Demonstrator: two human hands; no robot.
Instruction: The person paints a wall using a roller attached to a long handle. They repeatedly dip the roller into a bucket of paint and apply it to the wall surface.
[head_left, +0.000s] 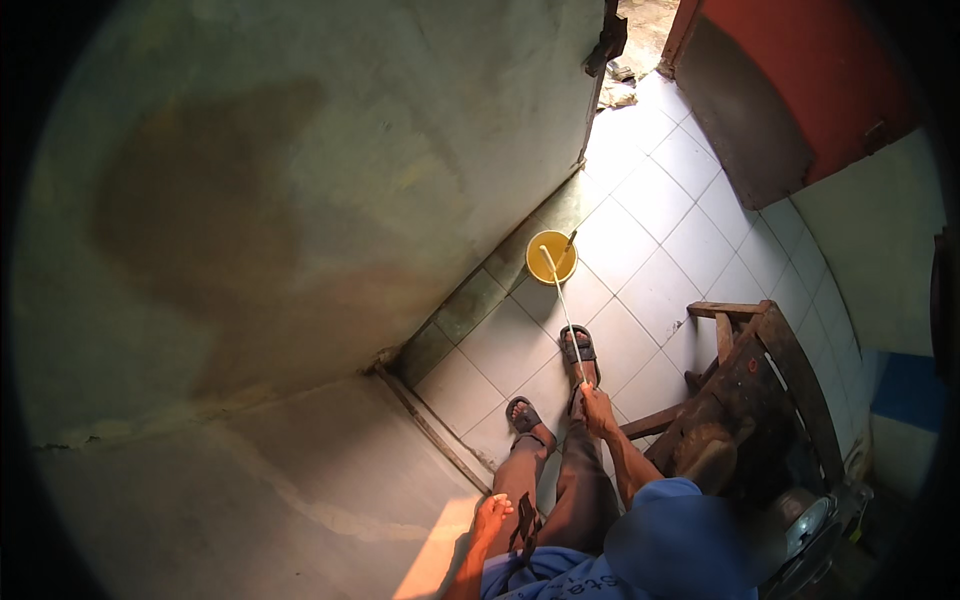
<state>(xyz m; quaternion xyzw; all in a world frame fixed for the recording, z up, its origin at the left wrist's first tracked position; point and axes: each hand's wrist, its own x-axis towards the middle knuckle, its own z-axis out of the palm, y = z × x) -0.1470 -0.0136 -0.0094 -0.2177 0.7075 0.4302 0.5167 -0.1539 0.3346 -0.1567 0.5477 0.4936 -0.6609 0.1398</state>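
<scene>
My right hand (594, 409) grips the near end of a long, thin white paint roller handle (569, 326). The far end of the handle, with a pale roller head (547, 259), reaches into a yellow bucket (531, 266) on the floor beside the wall. A stick or brush handle (571, 240) leans against the bucket's inner rim. What the bucket holds is hard to tell. My left hand (493, 511) hangs near my left thigh, its fingers curled and nothing visible in it.
A wooden bench (787, 390) stands at the right over white floor tiles (622, 232). A stained plaster wall (360, 187) fills the left. A red and brown door (795, 97) stands beside the bright doorway at the top. An electric fan (810, 525) is at the lower right.
</scene>
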